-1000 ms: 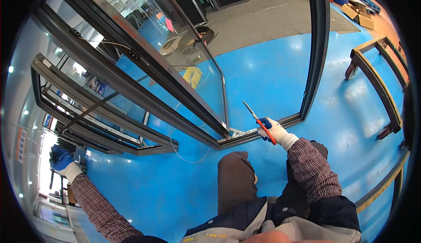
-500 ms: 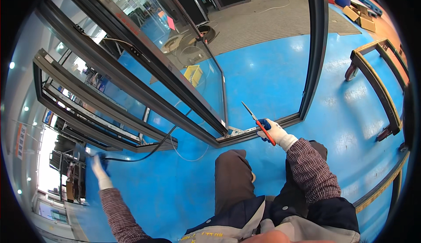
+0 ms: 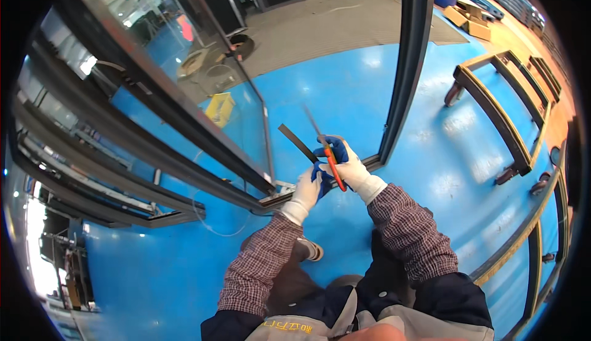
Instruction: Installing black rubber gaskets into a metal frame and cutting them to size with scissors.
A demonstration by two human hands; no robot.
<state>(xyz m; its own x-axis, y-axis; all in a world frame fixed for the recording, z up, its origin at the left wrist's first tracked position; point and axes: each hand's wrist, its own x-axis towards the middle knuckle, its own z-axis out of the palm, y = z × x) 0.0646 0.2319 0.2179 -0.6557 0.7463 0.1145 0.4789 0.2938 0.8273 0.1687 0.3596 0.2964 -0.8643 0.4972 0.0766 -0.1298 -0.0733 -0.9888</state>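
My right hand, in a white and blue glove, grips a red-handled screwdriver whose thin shaft points up and away from me. My left hand, gloved the same way, sits just beside it and holds the lower end of a short flat black strip that slants up to the left. Both hands hover over the bottom corner of a large dark metal window frame with glass, which lies tilted on the blue floor.
A dark upright bar of the frame rises just right of my hands. Wooden-topped racks on castors stand at the right. A yellow object shows through the glass. A thin cable loops on the floor. My knee and shoe are below.
My left hand has swung in from the far left to beside my right hand and now holds the black strip. My right hand has lifted the screwdriver slightly off the frame corner.
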